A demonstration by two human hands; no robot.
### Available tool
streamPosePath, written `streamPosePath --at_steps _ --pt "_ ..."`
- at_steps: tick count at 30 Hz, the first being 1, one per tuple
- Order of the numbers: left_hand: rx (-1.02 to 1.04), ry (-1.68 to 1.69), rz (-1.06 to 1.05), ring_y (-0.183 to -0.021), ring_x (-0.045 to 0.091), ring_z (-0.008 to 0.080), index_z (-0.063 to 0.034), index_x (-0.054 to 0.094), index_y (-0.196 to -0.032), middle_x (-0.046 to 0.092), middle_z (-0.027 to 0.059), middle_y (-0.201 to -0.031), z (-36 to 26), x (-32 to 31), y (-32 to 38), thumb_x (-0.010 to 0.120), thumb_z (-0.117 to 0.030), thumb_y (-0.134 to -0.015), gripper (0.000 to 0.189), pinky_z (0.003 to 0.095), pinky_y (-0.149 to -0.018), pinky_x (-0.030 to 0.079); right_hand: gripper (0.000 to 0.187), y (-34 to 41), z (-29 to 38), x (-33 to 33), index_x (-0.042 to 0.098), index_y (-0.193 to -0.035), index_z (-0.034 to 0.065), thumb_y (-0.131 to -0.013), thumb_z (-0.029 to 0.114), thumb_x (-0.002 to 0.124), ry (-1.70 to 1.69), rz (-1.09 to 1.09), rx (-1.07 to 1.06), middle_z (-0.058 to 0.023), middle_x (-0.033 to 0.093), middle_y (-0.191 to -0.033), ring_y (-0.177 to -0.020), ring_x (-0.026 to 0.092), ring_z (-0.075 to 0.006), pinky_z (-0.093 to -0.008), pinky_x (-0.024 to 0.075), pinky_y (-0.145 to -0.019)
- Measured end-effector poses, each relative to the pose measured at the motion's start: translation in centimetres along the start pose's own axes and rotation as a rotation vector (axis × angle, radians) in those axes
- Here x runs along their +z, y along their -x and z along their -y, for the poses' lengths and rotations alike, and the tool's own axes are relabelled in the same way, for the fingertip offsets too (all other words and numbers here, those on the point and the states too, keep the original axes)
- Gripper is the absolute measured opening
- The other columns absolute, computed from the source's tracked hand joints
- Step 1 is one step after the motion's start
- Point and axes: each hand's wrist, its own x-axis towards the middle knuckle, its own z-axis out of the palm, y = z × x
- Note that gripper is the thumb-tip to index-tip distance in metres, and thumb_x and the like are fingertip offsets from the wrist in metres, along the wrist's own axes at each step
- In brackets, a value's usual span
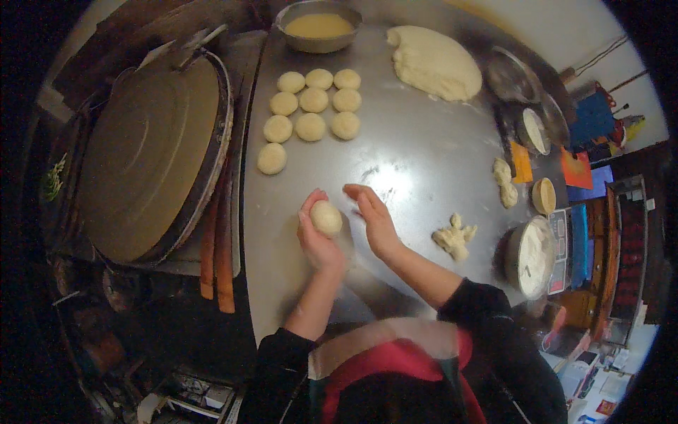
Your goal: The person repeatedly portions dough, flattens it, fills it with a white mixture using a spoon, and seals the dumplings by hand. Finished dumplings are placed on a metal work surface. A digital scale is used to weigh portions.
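Note:
A round dough ball (326,218) rests in the cupped palm of my left hand (320,246), raised over the steel worktop (296,275). My right hand (377,222) hovers just to the right of it, apart from the ball, with nothing in it and the fingers slightly curved. Several smooth dough balls (310,126) stand in rows on the worktop beyond my hands. To the right of my right forearm lies a small knobbly heap of dough scraps (454,237). A large slab of dough (437,63) lies at the far right of the worktop.
Left of the worktop is a large round griddle (153,159), with wooden sticks (224,254) beside it. A metal bowl of yellowish liquid (319,29) stands at the back. On the right are a bowl of flour (531,257), a digital scale (559,249) and a small dough piece (506,183).

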Motion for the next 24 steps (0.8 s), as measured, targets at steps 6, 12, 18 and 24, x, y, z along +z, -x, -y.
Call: streamPosePath --at_steps 6,12,18,24 --pt "0.473 -0.327 0.049 -0.119 0.037 0.0268 0.0013 0.033 -0.127 0.04 0.0159 -0.127 0.3 -3.0 -0.6 0.03 -0.045 -0.089 0.06 0.0383 -0.101 0.024 0.041 -3.7 -1.5 1.3 0.044 -0.112 -0.0004 -0.092 0.034 0.033 -0.58 0.134 0.644 -0.0153 0.052 -0.108 -0.095 0.052 -0.028 -0.0408 0.0416 -0.083" --pt "0.457 -0.212 -0.022 -0.12 0.035 0.0283 0.0032 0.028 -0.129 0.038 0.0188 -0.128 -1.7 -6.4 -0.3 0.034 -0.044 -0.088 0.062 0.0413 -0.102 0.023 0.031 -11.2 -0.7 3.5 0.048 -0.108 0.0029 -0.088 0.025 0.042 0.545 0.027 -0.501 -0.0146 0.053 -0.105 -0.096 0.051 -0.0302 -0.0431 0.0392 -0.084" --pt "0.65 -0.349 0.054 -0.111 0.042 0.029 0.0047 0.027 -0.128 0.041 0.0198 -0.123 -2.3 -6.3 0.0 0.032 -0.046 -0.087 0.065 0.0404 -0.098 0.029 0.051 -12.4 -3.1 -0.4 0.044 -0.121 0.0044 -0.075 0.02 0.059 1.221 0.116 -0.82 -0.0202 0.044 -0.123 -0.113 0.042 -0.0348 -0.0445 0.0292 -0.098" --pt "0.473 -0.36 0.006 -0.109 0.045 0.0265 0.0041 0.027 -0.129 0.042 0.0194 -0.121 -2.6 -4.0 0.6 0.033 -0.05 -0.085 0.07 0.0373 -0.094 0.032 0.052 -9.6 -1.5 -22.3 0.043 -0.121 0.0014 -0.073 0.012 0.061 1.113 -0.489 -0.313 -0.0207 0.043 -0.124 -0.111 0.044 -0.035 -0.0372 0.0364 -0.094"
